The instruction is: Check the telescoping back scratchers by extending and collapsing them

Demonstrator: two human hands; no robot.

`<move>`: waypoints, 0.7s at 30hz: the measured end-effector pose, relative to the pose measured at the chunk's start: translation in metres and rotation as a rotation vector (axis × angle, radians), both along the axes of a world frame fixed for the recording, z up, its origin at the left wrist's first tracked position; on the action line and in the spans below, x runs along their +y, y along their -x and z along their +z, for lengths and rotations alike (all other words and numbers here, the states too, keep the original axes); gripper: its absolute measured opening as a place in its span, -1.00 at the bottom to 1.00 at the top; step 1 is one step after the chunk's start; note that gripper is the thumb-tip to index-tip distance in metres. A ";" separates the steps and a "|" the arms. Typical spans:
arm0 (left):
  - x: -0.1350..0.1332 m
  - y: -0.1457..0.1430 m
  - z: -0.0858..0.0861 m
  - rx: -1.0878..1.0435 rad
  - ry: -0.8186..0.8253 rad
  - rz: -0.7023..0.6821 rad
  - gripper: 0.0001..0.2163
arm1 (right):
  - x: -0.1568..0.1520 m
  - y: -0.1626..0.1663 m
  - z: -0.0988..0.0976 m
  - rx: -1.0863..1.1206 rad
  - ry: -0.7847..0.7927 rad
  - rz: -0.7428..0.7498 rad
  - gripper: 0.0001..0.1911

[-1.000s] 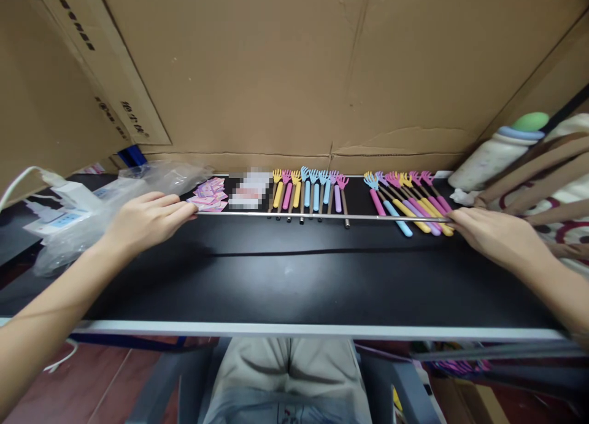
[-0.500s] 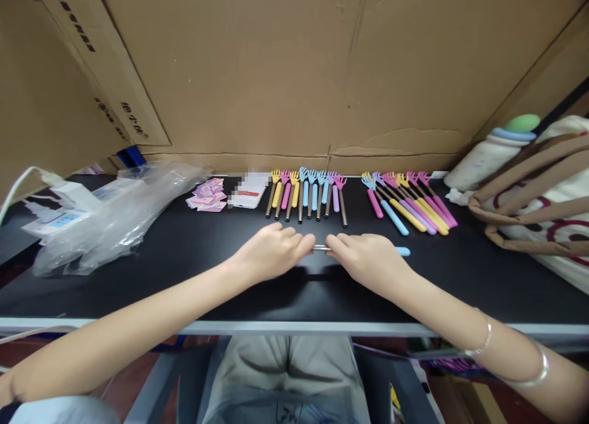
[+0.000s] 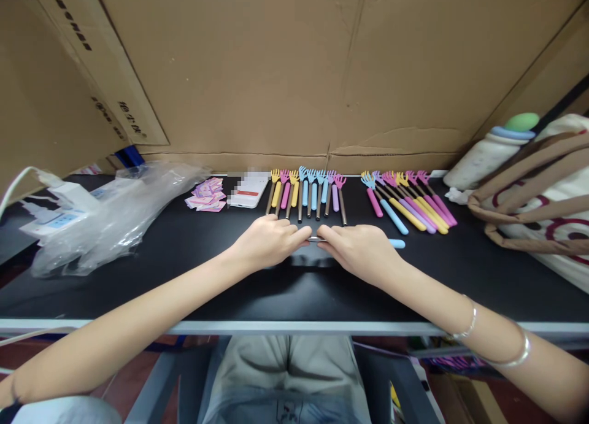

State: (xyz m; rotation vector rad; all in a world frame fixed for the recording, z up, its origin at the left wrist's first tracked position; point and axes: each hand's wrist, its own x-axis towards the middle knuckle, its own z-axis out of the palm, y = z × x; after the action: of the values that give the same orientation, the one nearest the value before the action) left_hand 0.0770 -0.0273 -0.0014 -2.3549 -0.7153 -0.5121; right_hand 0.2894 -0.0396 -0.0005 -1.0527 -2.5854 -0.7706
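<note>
Head view: both hands meet at frame centre, low over the black counter (image 3: 184, 289). Left hand (image 3: 269, 243) pinches the steel-rod end of a back scratcher (image 3: 397, 243). Right hand (image 3: 361, 252) is closed around its handle, blue tip poking out right. My read: push straight along the rod axis with even pressure so nothing binds. Stay clear of the scratcher row (image 3: 306, 194) just above.

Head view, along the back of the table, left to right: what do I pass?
Clear plastic bag → pink cards → white box → straight row of scratchers → fanned row of scratchers → bottle → tote bag.
</note>
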 end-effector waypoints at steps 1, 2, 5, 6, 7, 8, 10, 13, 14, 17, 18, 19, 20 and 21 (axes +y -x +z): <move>0.001 0.001 0.000 -0.001 -0.001 -0.003 -0.76 | 0.001 -0.002 0.000 -0.009 -0.033 0.002 -0.65; 0.001 0.003 0.000 -0.003 -0.006 -0.004 -0.77 | 0.001 -0.005 -0.001 -0.015 -0.076 0.008 -0.65; 0.006 0.016 0.003 -0.007 -0.045 0.017 -0.78 | 0.007 -0.027 0.001 -0.020 -0.233 0.032 -0.63; 0.008 0.023 0.004 -0.004 -0.067 0.034 -0.78 | 0.010 -0.038 0.002 -0.023 -0.284 0.037 -0.61; 0.011 0.030 0.006 0.001 -0.093 0.050 -0.77 | 0.013 -0.052 0.004 -0.025 -0.323 0.036 -0.60; 0.013 0.039 0.007 0.009 -0.119 0.066 -0.76 | 0.016 -0.066 0.005 -0.029 -0.346 0.035 -0.60; 0.018 0.057 0.009 0.039 -0.157 0.103 -0.72 | 0.023 -0.099 0.010 -0.054 -0.361 0.012 -0.60; 0.021 0.087 0.012 0.080 -0.156 0.186 -0.69 | 0.032 -0.152 0.015 -0.136 -0.331 -0.103 -0.57; 0.020 0.097 0.013 0.083 -0.156 0.222 -0.68 | 0.034 -0.169 0.016 -0.154 -0.312 -0.143 -0.53; 0.016 0.124 0.017 0.108 -0.148 0.320 -0.66 | 0.039 -0.214 0.015 -0.177 -0.209 -0.370 -0.54; 0.014 0.132 0.018 0.118 -0.147 0.343 -0.65 | 0.040 -0.226 0.014 -0.175 -0.193 -0.420 -0.58; 0.012 0.140 0.020 0.123 -0.141 0.366 -0.65 | 0.041 -0.236 0.013 -0.177 -0.180 -0.452 -0.62; 0.009 0.146 0.022 0.113 -0.137 0.377 -0.64 | 0.041 -0.243 0.013 -0.178 -0.167 -0.476 -0.65; 0.007 0.152 0.024 0.097 -0.129 0.390 -0.63 | 0.042 -0.248 0.012 -0.177 -0.156 -0.492 -0.68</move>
State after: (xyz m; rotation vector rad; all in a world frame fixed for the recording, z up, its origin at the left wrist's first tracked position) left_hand -0.0751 -0.0200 0.0226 -2.0357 -1.0326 -0.2622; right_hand 0.5376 0.0022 0.0117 -1.6612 -2.3682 -1.2030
